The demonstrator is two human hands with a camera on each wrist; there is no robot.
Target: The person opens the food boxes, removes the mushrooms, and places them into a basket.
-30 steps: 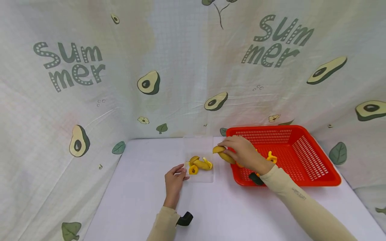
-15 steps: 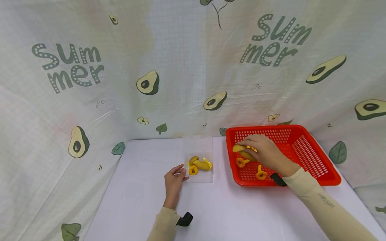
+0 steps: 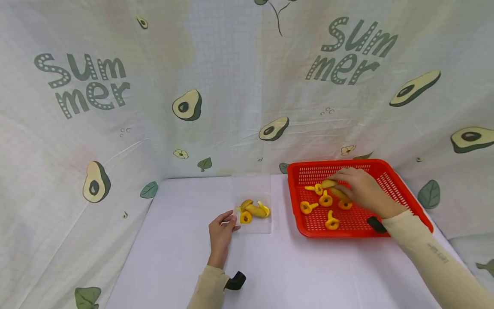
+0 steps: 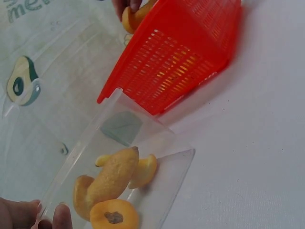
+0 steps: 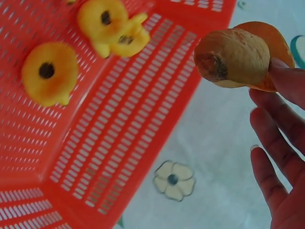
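Observation:
My right hand (image 3: 364, 189) pinches a tan-brown mushroom (image 5: 233, 57) by its cap, between thumb and fingers, above the red basket (image 3: 414, 214). In the right wrist view its thick stem points away from the fingers. My left hand (image 3: 221, 236) grips the left edge of a clear plastic box (image 3: 264, 228), thumb and fingers on either side of the wall. Inside that box lie a brown mushroom (image 4: 112, 176), a yellow mushroom with a dark-centred cap (image 4: 114, 217) and another yellow piece (image 4: 145, 171), partly hidden behind the brown one.
Several yellow mushrooms, one at the front (image 3: 332, 222) and one at the left (image 3: 307, 207), lie spread in the basket's left half. The box's clear lid (image 3: 252, 184) stands open at the back, near the printed curtain (image 3: 227, 107). A white cloth covers the table (image 3: 173, 253).
My right hand has moved right with the brown mushroom, from beside the basket's left rim to over its middle. More yellow mushrooms have come into sight. The left hand stays on the box.

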